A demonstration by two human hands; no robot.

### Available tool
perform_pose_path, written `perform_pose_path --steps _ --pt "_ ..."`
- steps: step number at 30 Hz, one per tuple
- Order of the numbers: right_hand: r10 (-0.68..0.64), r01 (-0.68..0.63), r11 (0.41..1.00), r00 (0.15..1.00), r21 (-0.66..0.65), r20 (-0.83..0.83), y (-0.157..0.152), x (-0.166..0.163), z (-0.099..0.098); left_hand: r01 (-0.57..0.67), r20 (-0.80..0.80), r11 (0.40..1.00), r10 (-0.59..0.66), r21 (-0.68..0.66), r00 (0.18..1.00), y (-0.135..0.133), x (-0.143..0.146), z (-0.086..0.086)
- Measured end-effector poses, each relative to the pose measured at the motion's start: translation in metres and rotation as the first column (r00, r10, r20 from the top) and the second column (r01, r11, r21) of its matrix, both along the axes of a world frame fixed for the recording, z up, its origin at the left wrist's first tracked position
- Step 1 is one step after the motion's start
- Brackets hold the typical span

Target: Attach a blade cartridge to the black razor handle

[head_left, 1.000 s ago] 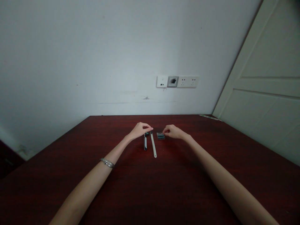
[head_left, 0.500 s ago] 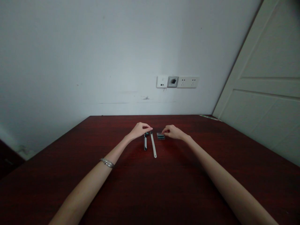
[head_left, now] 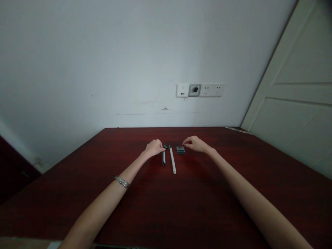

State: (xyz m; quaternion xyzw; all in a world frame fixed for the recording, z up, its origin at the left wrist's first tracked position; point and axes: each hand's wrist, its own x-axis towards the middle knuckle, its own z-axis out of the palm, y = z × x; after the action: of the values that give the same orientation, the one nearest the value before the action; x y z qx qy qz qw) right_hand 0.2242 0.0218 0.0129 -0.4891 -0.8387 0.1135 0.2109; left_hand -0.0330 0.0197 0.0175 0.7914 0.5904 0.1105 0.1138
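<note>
A razor [head_left: 164, 159] with a dark and white handle lies on the dark red table [head_left: 160, 207], its greenish-dark head pointing away from me. My left hand [head_left: 155, 148] is closed round its neck, fingers pinched between head and handle. Beside it, to the right, lies a long white handle with a dark tip [head_left: 173, 162], like a toothbrush, touched by neither hand. A small clear case [head_left: 181, 150] with dark pieces inside sits further right. Just above its far right corner is my right hand [head_left: 194, 143], thumb and fingers pinched; anything between them is too small to see.
Behind the table rises a pale wall with a row of sockets and switches [head_left: 199, 90]. A white panelled door [head_left: 298, 97] stands at the right. A thin patterned strip [head_left: 238, 130] lies along the table's far right edge.
My left hand has come down from the white handle's tip onto the razor's neck. My right hand has lifted slightly off the clear case. The view has shifted a little left.
</note>
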Motion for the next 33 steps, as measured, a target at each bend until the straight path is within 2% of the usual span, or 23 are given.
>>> perform_pose_path --steps 7,12,16,22,26,33 --pt "0.006 -0.006 1.000 0.999 -0.018 0.040 -0.003 -0.008 0.003 -0.095 -0.124 0.995 0.095 0.000 0.988 -0.012 0.015 -0.004" --pt "0.037 -0.037 0.999 0.998 -0.006 0.059 -0.005 -0.015 0.005 -0.094 -0.230 0.996 0.093 0.005 0.969 -0.015 0.024 -0.004" --pt "0.052 -0.052 0.999 0.996 -0.009 0.073 -0.008 -0.021 0.006 -0.107 -0.257 0.994 0.099 -0.018 0.961 -0.014 0.028 -0.004" --pt "0.046 -0.046 0.999 0.995 -0.005 0.092 -0.014 -0.027 0.011 -0.120 -0.209 0.990 0.101 -0.080 0.973 -0.014 0.026 -0.006" --pt "-0.012 0.012 1.000 0.998 0.009 0.069 -0.017 -0.033 0.016 -0.135 -0.148 0.988 0.124 -0.069 0.981 -0.012 0.022 -0.004" --pt "-0.065 0.065 0.998 0.998 0.013 -0.026 -0.030 -0.054 0.030 -0.161 0.006 0.986 0.161 0.043 0.987 -0.001 0.027 0.020"
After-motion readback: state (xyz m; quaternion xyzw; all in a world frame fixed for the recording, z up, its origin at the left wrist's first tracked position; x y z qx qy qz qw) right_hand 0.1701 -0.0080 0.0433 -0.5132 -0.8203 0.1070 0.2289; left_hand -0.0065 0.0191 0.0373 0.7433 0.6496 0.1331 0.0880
